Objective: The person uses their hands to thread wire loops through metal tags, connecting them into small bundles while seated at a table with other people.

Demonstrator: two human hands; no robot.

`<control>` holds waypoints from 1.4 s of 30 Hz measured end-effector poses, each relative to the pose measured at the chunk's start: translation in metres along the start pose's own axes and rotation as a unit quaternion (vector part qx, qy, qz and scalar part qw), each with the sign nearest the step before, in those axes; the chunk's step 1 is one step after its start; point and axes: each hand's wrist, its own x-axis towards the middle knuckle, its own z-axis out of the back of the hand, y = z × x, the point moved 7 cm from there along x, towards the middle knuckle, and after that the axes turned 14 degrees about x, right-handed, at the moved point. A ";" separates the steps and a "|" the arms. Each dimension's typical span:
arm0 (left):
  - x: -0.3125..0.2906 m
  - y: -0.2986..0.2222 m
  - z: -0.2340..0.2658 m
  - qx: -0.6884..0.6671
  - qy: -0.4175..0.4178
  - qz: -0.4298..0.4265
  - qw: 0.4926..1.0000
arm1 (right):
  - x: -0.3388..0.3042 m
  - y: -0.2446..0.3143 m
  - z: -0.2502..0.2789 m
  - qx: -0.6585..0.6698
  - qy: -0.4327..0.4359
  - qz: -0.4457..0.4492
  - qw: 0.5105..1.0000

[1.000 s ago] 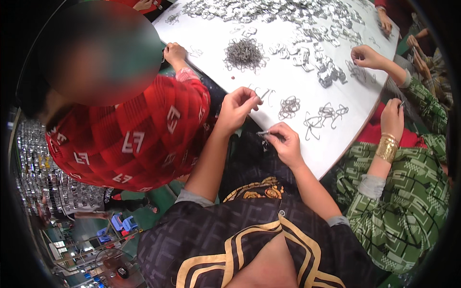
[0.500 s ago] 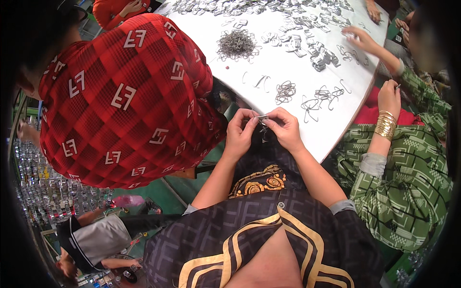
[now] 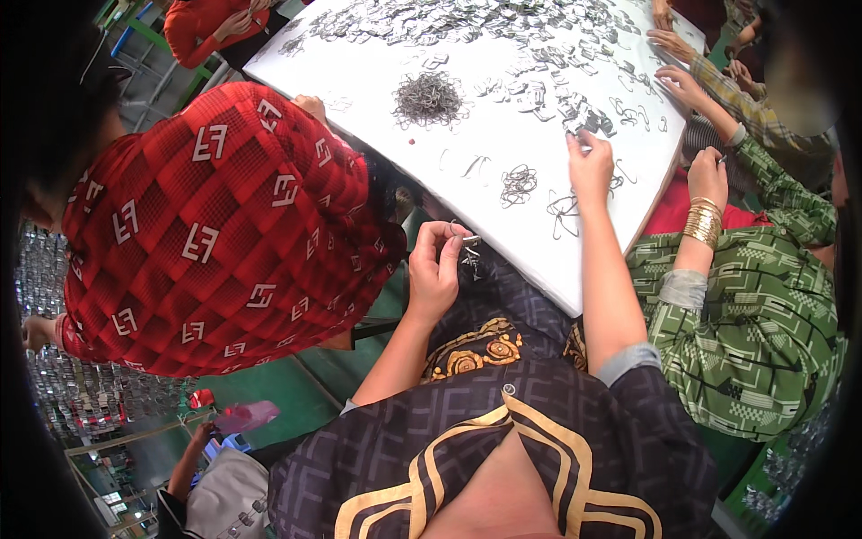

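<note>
My left hand (image 3: 435,272), held off the table's near edge above my lap, pinches a small flat metal piece (image 3: 471,240) between thumb and fingers. Thin shiny bits show just below it; whether they are attached I cannot tell. My right hand (image 3: 591,171) is stretched out over the white table (image 3: 489,193). Its fingertips are bunched at the near edge of a spread of small flat metal pieces (image 3: 579,115); what they grip, if anything, is too small to make out. Loose bent wire hooks (image 3: 564,216) lie just left of my right forearm.
A dense heap of wire hooks (image 3: 428,97) and a smaller pile (image 3: 518,184) lie on the table. A person in a red patterned shirt (image 3: 215,234) sits close on my left. Another in a green patterned top (image 3: 736,332) sits on my right. Several other hands work along the far right edge.
My right hand has left the metal piece and reached forward and right to the spread of flat pieces. My left hand keeps its piece, slightly lower and further left.
</note>
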 end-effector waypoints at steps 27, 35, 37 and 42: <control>0.005 0.027 0.012 -0.021 -0.003 0.001 1.000 | -0.010 0.050 -0.029 0.257 0.187 -0.070 0.946; 0.011 0.007 0.014 0.047 0.011 -0.014 0.999 | -0.125 0.122 -0.056 0.362 0.405 -0.159 0.825; 0.011 0.005 0.016 0.064 0.010 -0.026 0.998 | -0.135 0.125 -0.054 0.340 0.402 -0.140 0.839; 0.008 0.006 0.021 0.073 0.007 -0.032 0.997 | -0.141 0.132 -0.052 0.287 0.386 -0.115 0.869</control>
